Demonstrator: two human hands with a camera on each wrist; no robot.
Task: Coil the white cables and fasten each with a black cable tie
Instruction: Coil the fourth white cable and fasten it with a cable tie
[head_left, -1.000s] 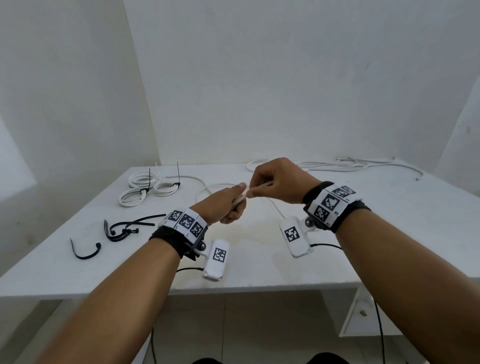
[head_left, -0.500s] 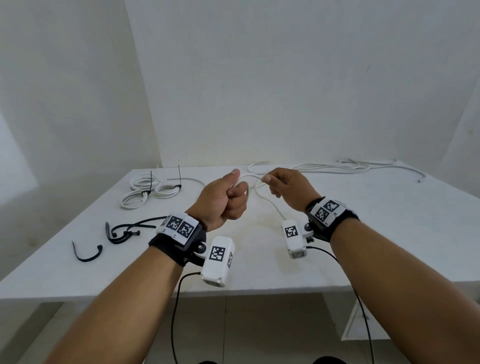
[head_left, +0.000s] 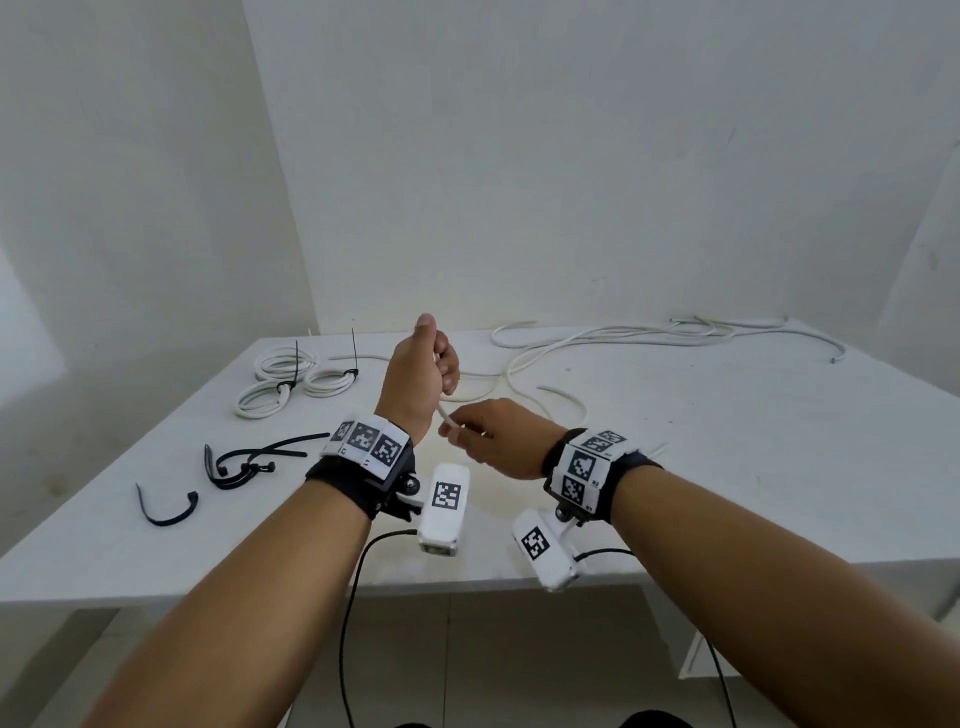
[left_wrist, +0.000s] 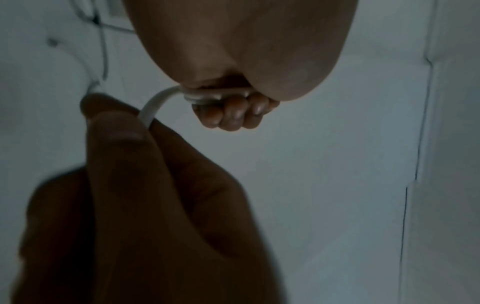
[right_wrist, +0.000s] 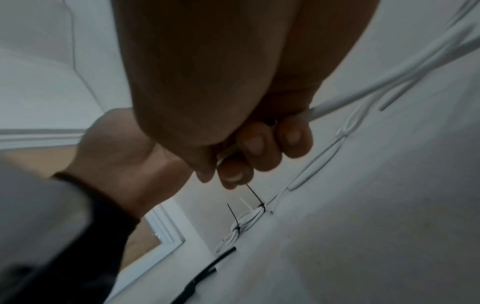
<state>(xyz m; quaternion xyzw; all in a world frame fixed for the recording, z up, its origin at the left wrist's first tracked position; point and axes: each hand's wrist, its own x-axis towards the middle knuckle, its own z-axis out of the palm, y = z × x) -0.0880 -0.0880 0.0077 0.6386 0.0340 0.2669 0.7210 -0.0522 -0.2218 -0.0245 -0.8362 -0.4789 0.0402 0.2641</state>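
My left hand (head_left: 422, 376) grips springy loops of white cable (left_wrist: 155, 103); my right hand (head_left: 497, 437) pinches its light, stiff run.

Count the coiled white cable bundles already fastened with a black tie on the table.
2, both at the table's far left: one coil nearer the person, the other coil just right of it and beside it. A further loop behind them may be part of these or separate; I cannot tell.

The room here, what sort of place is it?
Probably a plain workroom set up for recording handwork: a bare white table against blank walls, white cables and black cable ties laid out, tagged bands with cameras on both wrists.
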